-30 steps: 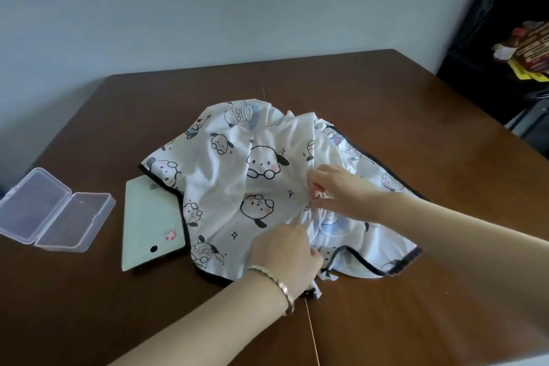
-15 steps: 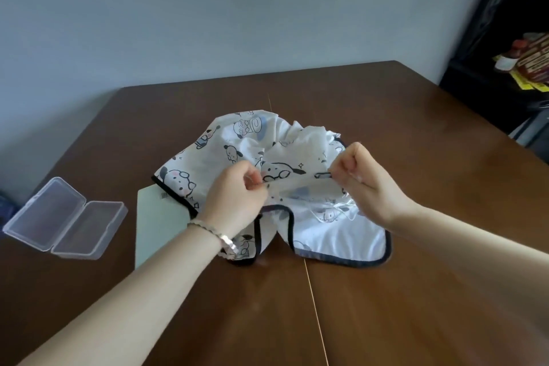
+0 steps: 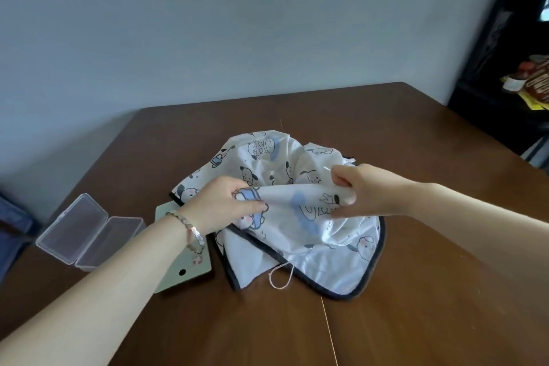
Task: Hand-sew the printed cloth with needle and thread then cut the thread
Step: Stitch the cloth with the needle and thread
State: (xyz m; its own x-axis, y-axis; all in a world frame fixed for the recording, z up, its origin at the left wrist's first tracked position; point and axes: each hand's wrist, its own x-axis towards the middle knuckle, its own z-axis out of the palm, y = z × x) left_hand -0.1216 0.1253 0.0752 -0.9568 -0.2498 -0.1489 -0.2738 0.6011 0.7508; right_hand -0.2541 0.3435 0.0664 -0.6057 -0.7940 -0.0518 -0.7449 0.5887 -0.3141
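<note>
A white printed cloth [image 3: 312, 235] with cartoon dogs and a dark hem lies bunched in the middle of the brown table [image 3: 416, 306]. My left hand [image 3: 219, 205] grips a fold of it on the left, and my right hand [image 3: 356, 190] pinches the same fold on the right, so the fabric is lifted and stretched between them. A thin needle [image 3: 326, 168] seems to stick out above my right fingers. A loop of pale thread [image 3: 280, 278] hangs from the cloth's near hem onto the table.
An open clear plastic box [image 3: 89, 232] sits at the left. A pale green flat case [image 3: 184, 270] lies partly under my left wrist and the cloth. A dark shelf with bottles [image 3: 520, 80] stands at the far right. A wall runs behind the table.
Both hands have lifted the cloth's near part and turned it over, moving apart to stretch a fold. The thread loop at the hem has come into sight.
</note>
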